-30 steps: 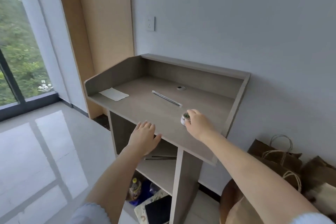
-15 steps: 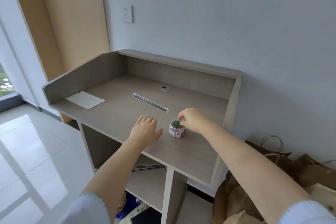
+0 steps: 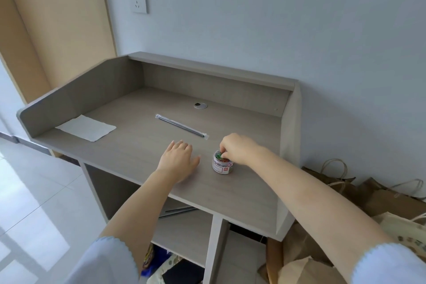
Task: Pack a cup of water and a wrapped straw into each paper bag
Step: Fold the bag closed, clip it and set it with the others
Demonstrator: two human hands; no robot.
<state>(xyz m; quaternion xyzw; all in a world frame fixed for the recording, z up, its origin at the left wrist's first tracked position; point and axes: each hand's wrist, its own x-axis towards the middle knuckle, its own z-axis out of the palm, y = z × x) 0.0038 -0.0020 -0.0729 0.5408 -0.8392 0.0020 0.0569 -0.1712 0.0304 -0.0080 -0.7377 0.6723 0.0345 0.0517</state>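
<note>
From the head camera I look down on a grey wooden desk [image 3: 129,145] with raised side and back panels, set against a pale wall that carries a white socket [image 3: 140,0]. At the far left of the desktop lies a flat white paper napkin [image 3: 86,127]. Near the front edge, my left hand [image 3: 178,161] rests palm down on the wood, fingers together and extended, holding nothing. Beyond it, toward the middle of the desk, a wrapped straw [image 3: 182,126] lies on a diagonal in its clear sleeve, well apart from both hands, and behind it sits a round metal cable grommet [image 3: 200,105]. Just to the right of the left hand stands a small clear tub of coloured paper clips [image 3: 222,165], upright and uncovered. My right hand [image 3: 239,148] is bent over its mouth, fingertips pinched together among the clips. Further right, on the floor beside the desk, brown paper bags [image 3: 341,187] with twisted handles lie in a heap. I can see no cup.
</note>
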